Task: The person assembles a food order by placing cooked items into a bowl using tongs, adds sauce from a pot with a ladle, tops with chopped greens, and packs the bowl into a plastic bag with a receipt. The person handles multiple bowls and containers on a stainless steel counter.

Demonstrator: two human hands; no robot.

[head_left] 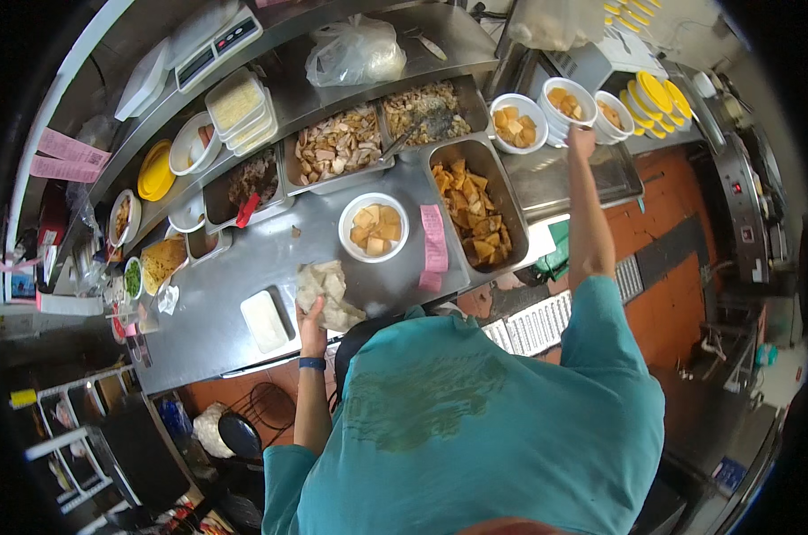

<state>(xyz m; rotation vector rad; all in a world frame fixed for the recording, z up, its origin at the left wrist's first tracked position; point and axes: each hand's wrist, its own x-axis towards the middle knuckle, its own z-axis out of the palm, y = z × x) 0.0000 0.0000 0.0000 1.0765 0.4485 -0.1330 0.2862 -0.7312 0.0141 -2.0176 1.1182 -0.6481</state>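
My left hand is closed around a crumpled off-white cloth at the steel counter's front edge. Stretched far to the right, my right hand grips the near rim of a white bowl filled with yellow-orange chunks; its fingertips are partly hidden. That bowl appears to sit on top of other white ware. Similar filled bowls stand on either side of it, a left one and a right one. Between my hands, another white bowl of pale yellow chunks rests on the counter.
A deep steel pan of orange-brown chunks lies right of a pink paper slip. Behind are pans of chopped food, one with a red-handled utensil. A white rectangular container sits left of the cloth. Yellow lids are stacked far right.
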